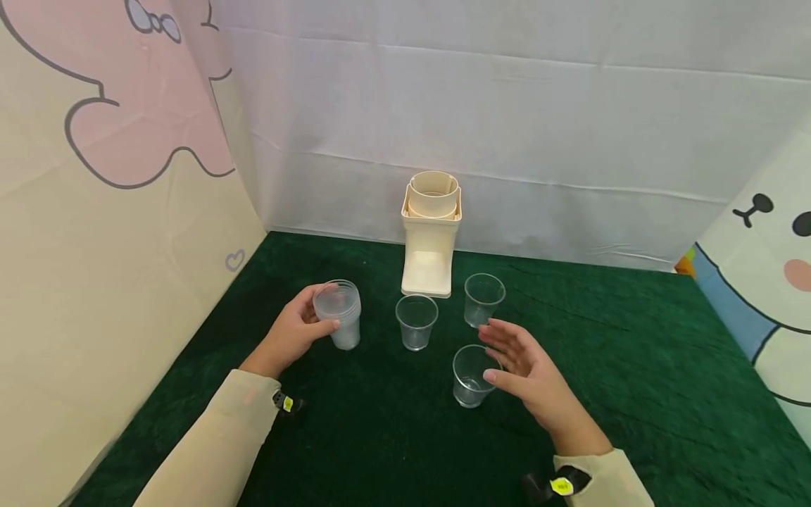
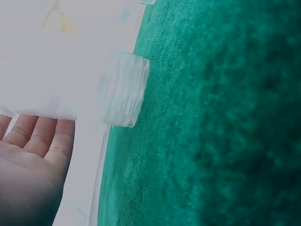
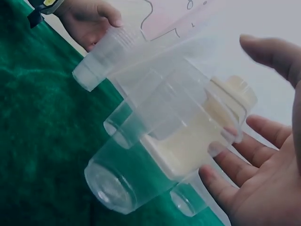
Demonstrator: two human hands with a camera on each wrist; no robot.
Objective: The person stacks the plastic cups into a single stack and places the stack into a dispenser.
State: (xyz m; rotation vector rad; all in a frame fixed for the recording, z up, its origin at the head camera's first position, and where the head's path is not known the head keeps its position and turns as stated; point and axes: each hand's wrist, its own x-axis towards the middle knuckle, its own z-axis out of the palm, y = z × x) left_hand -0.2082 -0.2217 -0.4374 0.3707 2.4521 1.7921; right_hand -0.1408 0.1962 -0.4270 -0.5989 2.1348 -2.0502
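Observation:
In the head view my left hand [image 1: 293, 331] grips a stack of clear plastic cups [image 1: 345, 331] near the rims, thumb on the near side. The stack also shows in the right wrist view, its bottom end over the green cloth. My right hand [image 1: 522, 370] is beside the nearest single cup [image 1: 470, 394], its thumb overlapping the rim. In the right wrist view the fingers [image 3: 244, 165] are extended and spread near that cup's rim, with the thumb well apart. Two more single cups stand farther back, a middle cup [image 1: 416, 336] and a rear cup [image 1: 481, 310].
A cream plastic holder [image 1: 428, 271] with a round tube at its top stands behind the cups, near the white back curtain [image 1: 538, 141]. Dark green cloth [image 1: 355, 429] covers the table. Printed fabric walls rise at the left and right.

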